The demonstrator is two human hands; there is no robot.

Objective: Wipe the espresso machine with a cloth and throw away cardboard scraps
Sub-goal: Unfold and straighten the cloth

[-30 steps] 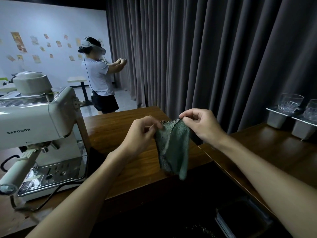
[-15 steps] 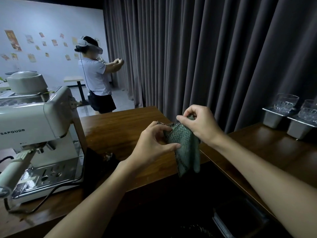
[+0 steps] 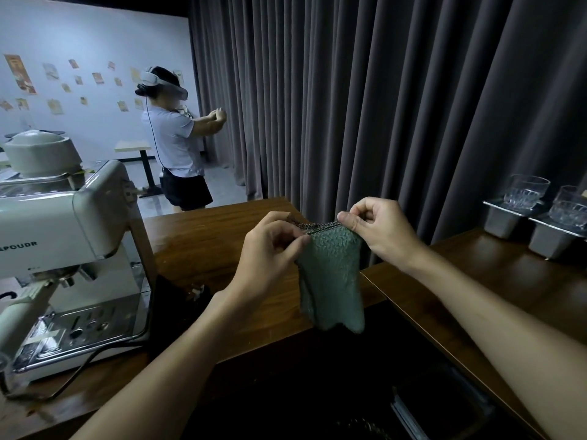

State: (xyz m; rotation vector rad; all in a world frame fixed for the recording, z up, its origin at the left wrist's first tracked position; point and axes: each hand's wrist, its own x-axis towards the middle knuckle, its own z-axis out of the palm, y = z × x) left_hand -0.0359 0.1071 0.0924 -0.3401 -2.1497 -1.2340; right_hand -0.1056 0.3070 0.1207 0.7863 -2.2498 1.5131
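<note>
Readying the green cloth [image 3: 330, 281], by the look of it: held up in the air above the front edge of the wooden surface [image 3: 206, 242], hanging down from its top hem. Pinched at the upper left corner by the left hand [image 3: 273, 249] and at the upper right by the right hand [image 3: 381, 233], clamped there between curled fingers [image 3: 347, 221] and thumbs. Not yet wiping, judging by the espresso machine [image 3: 73, 236], well apart to the left and untouched. Next, probably: gather the cloth into one hand, swing left, press it flat against the casing. Cardboard scraps not made out for certain
</note>
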